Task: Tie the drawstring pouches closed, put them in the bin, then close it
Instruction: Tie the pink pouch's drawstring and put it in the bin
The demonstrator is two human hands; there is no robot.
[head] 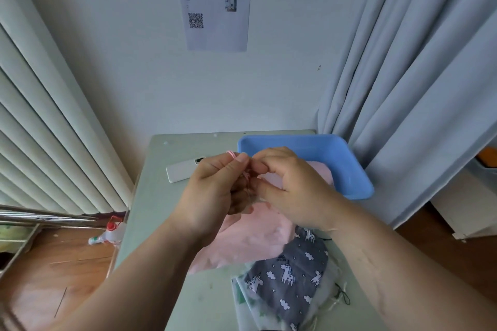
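Several fabric pouches lie stacked at the near edge of the pale green desk point(150, 196). A grey pouch point(290, 271) printed with white unicorns and clouds lies on top, and a white pouch with green stars point(240, 301) shows beneath it. The small dark lettering on the grey cloth is too blurred to read.

Just beyond them, a pink pouch point(252, 239) spreads across the middle of the desk, its far end lifted toward the person's hands. The left hand point(212, 191) pinches the pink drawstring point(230, 153) between thumb and forefinger, and a loop of cord stands up above the fingertips. The right hand point(295, 185), its fingers curled, nips the same cord close beside the left, so both hands are closed on it.

Behind the right hand, a blue bin point(347, 166) sits open-topped at the desk's far right corner. Pale pink fabric point(320, 169) lies inside it, though whether that is a separate pouch cannot be told. A flat white device point(183, 172) rests on the desk to the left of the bin.

On the wall beyond hangs a printed sheet point(215, 2) with a QR code and a small photograph; its text is illegible. Grey curtains point(416, 62) fall at right.
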